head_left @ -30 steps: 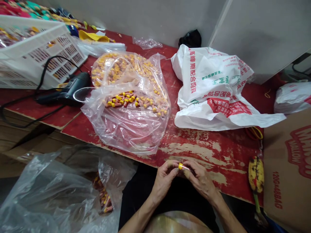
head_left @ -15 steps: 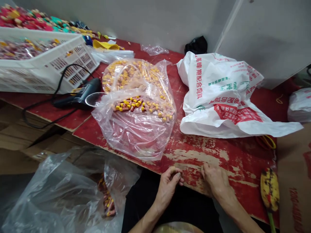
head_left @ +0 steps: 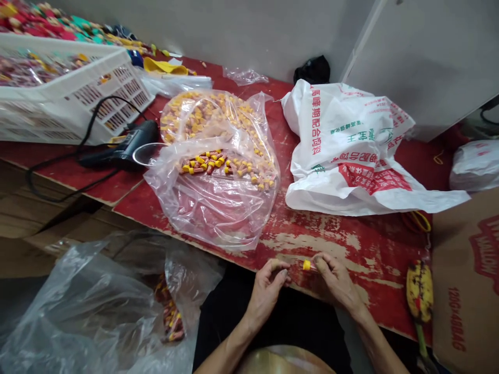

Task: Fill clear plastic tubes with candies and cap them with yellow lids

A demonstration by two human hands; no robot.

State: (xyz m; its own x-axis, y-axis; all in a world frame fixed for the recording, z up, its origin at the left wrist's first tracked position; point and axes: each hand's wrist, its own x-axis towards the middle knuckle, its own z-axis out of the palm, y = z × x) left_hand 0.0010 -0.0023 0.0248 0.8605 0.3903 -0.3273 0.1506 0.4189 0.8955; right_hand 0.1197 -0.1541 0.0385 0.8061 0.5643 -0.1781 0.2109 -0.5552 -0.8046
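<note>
Gripping a small yellow-capped piece [head_left: 307, 265] between thumb and fingertips, the right hand [head_left: 334, 280] is positioned above the front edge of the red counter [head_left: 327, 234]. The yellow cap points toward the left hand [head_left: 268, 288]; the remainder of the piece is largely covered by the right fingers. The left hand is just beside the cap, apart from it, with fingers curled and thumb raised near the forefinger. Whether the left fingers grasp anything cannot be determined from this view.

Forward and to the left of the hands, a clear plastic bag [head_left: 210, 208] lies flat on the counter. Similar yellow-capped pieces [head_left: 206, 160] are grouped in it, with a denser mass at its far end. To the right of this bag is a crumpled white printed bag [head_left: 351, 150]. Left of the clear bag, a black gun-shaped tool [head_left: 130, 145] with a cord rests in front of a white slatted basket [head_left: 78, 88] containing wrapped items.

Below the counter's left front edge is a second clear bag [head_left: 89, 311], with more capped pieces [head_left: 170, 317] visible. A spotted banana [head_left: 420, 292] is located at the right, beside a cardboard box [head_left: 463, 275].
</note>
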